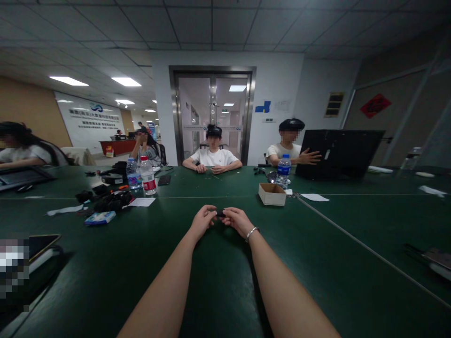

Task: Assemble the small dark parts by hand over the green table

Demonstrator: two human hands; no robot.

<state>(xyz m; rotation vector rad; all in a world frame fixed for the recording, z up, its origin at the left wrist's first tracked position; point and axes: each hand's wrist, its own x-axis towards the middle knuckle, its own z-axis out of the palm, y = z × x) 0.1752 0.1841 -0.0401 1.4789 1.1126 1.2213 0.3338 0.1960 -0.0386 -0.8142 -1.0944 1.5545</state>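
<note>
Just above the green table, my two hands meet in front of me. A small black object sits between their fingertips, too small to identify. My right hand pinches it with thumb and fingers; a silver bracelet circles that wrist. At the object's other end is my left hand, its thumb and fingers curled together onto it. Part of the object is hidden by the fingers. Beyond my right hand stands an open cardboard box.
Bottles with a blue cap and a red cap stand farther back. Black gear and a tissue pack lie left. A large black case stands right, touched by another person's hand. Other people sit around the table.
</note>
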